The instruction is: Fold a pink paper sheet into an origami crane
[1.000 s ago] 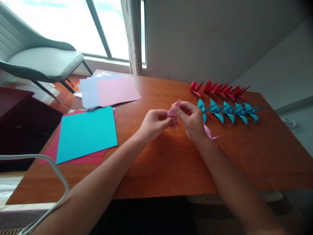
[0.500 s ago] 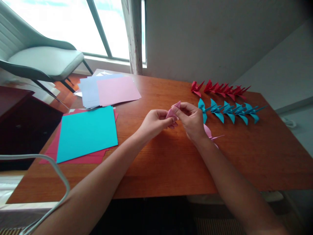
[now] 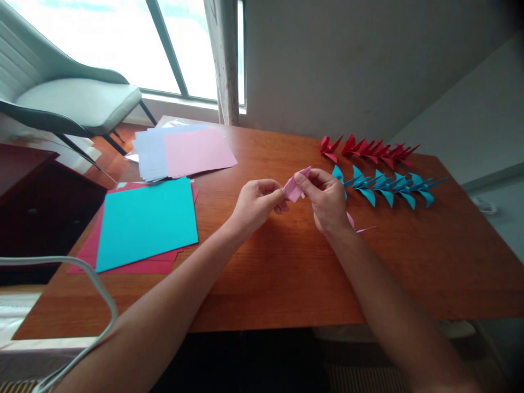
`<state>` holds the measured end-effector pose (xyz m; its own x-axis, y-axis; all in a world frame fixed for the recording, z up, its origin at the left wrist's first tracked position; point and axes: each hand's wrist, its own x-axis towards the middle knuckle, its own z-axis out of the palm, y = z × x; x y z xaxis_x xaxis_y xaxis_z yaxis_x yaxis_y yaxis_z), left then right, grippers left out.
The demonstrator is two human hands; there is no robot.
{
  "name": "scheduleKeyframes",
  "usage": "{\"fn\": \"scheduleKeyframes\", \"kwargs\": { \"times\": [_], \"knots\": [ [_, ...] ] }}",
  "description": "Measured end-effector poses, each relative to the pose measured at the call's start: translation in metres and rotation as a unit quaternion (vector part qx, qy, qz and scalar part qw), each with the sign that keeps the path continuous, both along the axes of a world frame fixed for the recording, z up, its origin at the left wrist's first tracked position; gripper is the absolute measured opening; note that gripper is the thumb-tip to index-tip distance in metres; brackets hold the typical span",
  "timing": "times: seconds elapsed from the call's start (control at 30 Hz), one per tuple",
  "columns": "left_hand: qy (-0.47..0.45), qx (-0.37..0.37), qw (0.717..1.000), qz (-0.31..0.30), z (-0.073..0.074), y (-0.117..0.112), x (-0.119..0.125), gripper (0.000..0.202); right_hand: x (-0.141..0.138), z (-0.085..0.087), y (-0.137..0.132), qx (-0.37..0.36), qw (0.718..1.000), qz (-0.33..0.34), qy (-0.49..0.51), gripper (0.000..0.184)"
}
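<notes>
A small folded piece of pink origami paper (image 3: 293,191) is held up over the middle of the table. My left hand (image 3: 257,203) pinches its left corner between thumb and fingers. My right hand (image 3: 328,197) grips its upper right part, the thumb pressed on the near face. Behind my right wrist lies a pink paper crane (image 3: 352,222), mostly hidden. Just beyond the right hand runs a row of blue paper cranes (image 3: 385,188), and farther back a row of red paper cranes (image 3: 374,149).
On the left of the wooden table (image 3: 262,295) lies blue paper (image 3: 149,224) over red sheets (image 3: 84,256). Pink paper (image 3: 198,153) rests on pale lilac sheets (image 3: 150,155) behind. A white cable (image 3: 98,286) loops by my left forearm. A chair (image 3: 77,103) stands near the window.
The folded pink paper has shifted slightly right and up, and more of its face shows. My left fingers have slid toward its left corner; my right hand has moved a little right.
</notes>
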<state>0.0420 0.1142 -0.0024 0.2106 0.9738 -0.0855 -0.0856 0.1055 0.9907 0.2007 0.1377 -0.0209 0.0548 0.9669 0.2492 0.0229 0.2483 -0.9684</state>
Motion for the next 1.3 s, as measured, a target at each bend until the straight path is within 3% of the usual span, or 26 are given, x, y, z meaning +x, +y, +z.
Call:
{"fn": "scheduleKeyframes", "kwargs": {
  "times": [0.17,0.4,0.7,0.9,1.13,1.3],
  "knots": [
    [0.010,0.005,1.000,-0.026,0.001,0.000,0.000,0.016,0.001,0.002,-0.001,-0.018,0.999,0.007,0.040,0.025],
    [0.011,0.039,0.999,-0.036,-0.003,0.002,0.000,0.032,-0.002,0.005,-0.005,-0.056,0.994,0.093,0.030,0.027],
    [-0.002,0.036,0.998,-0.050,-0.006,0.000,0.001,0.026,-0.001,0.004,-0.005,-0.015,0.999,0.030,0.032,0.025],
    [-0.014,0.015,0.995,-0.097,-0.008,0.001,0.004,0.028,0.000,0.005,-0.005,-0.002,1.000,0.017,0.015,0.027],
    [-0.007,0.009,0.999,-0.046,-0.006,0.000,0.003,0.013,-0.003,0.004,-0.005,-0.030,0.998,0.043,0.022,0.028],
    [-0.016,0.009,0.998,-0.057,-0.004,-0.002,0.004,0.018,-0.003,0.004,-0.004,-0.017,0.999,0.034,0.027,0.024]
  ]
}}
